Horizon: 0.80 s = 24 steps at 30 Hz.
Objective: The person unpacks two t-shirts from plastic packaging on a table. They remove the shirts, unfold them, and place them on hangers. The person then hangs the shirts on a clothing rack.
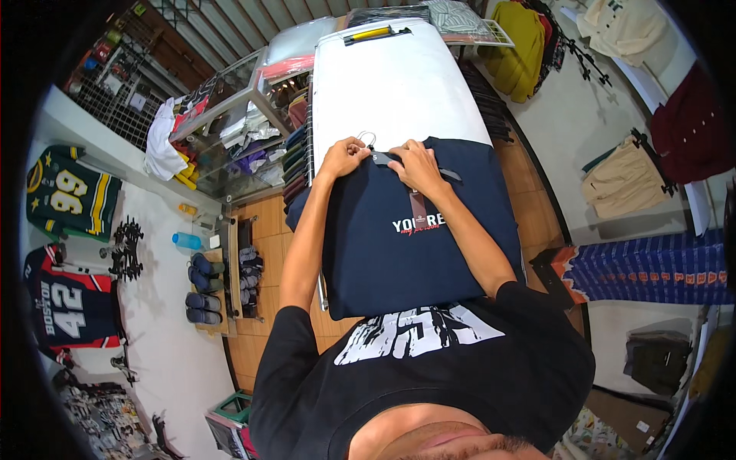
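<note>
A navy T-shirt (402,264) with printed lettering on its chest lies spread on the white tabletop (397,86) before me. At its neckline is a dark clothes hanger (380,158), partly hidden by the fabric and my hands. The hanger's hook (368,137) points away from me, just past the collar. My left hand (344,157) pinches the collar area beside the hook. With bent fingers, my right hand (418,167) grips the other side of the collar. A brown hang tag (418,208) rests on the chest, below my right hand.
A yellow-and-black object (371,35) lies at the tabletop's far end. On the left, folded garments hang on a rack (296,152) near a glass display case (241,109). Slippers (203,307) stand on a low wooden shelf. Clothes, including an olive garment (512,52), hang along the right wall.
</note>
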Tool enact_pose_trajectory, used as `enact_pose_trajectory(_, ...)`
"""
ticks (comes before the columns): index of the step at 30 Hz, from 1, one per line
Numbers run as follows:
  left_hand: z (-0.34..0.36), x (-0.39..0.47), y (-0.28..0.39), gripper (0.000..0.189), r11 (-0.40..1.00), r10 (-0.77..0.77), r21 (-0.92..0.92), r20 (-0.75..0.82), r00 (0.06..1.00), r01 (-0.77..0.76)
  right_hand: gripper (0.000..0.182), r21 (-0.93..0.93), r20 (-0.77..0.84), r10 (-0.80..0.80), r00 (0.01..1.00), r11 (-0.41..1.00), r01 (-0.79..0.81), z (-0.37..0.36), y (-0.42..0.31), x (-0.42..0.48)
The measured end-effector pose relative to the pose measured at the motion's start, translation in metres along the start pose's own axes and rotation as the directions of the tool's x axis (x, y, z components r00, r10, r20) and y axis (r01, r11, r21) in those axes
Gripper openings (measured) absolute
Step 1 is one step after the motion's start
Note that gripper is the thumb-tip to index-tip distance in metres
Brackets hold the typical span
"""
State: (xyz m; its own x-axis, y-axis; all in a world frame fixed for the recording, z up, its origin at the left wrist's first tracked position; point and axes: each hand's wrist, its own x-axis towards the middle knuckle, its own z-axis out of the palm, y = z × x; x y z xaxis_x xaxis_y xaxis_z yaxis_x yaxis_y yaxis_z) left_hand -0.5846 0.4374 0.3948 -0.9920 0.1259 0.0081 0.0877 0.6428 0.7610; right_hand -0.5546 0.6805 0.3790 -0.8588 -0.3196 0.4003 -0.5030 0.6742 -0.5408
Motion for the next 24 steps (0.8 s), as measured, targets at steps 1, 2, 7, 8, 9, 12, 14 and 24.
enact_pose_trajectory(1,0.007,-0.008,0.006,0.044,0.981,0.041,0.191,-0.081,0.996,-0.025,0.032,-0.020,-0.034,0.023,0.999,1.000,-0.024,-0.006,0.000,0.001)
enact_pose_trajectory(2,0.013,-0.016,0.012,0.048,0.949,0.052,0.315,-0.103,0.993,-0.017,0.038,-0.081,-0.080,0.108,0.991,0.990,-0.114,-0.011,0.003,0.003)
enact_pose_trajectory(7,0.037,-0.042,0.036,0.046,0.867,0.170,0.491,-0.133,0.976,-0.084,0.037,-0.191,-0.102,0.411,0.906,0.885,-0.424,-0.040,0.031,0.010)
enact_pose_trajectory(8,0.042,-0.042,0.030,0.044,0.838,0.213,0.535,-0.143,0.967,-0.106,0.034,-0.187,-0.085,0.420,0.904,0.884,-0.428,-0.041,0.036,0.012)
enact_pose_trajectory(9,0.045,-0.042,0.032,0.043,0.804,0.259,0.580,-0.143,0.955,-0.131,0.032,-0.181,-0.072,0.433,0.899,0.880,-0.438,-0.043,0.040,0.013)
enact_pose_trajectory(12,0.042,-0.041,0.035,0.040,0.823,0.253,0.549,-0.119,0.960,-0.149,0.028,-0.123,-0.023,0.436,0.899,0.892,-0.436,-0.045,0.053,0.012)
enact_pose_trajectory(14,0.039,-0.040,0.036,0.040,0.828,0.266,0.536,-0.113,0.957,-0.167,0.030,-0.068,0.011,0.438,0.899,0.897,-0.436,-0.048,0.064,0.011)
enact_pose_trajectory(24,0.027,-0.034,0.033,0.039,0.847,0.268,0.497,-0.093,0.959,-0.189,0.048,0.019,0.268,0.398,0.877,0.908,-0.418,-0.117,0.078,0.003)
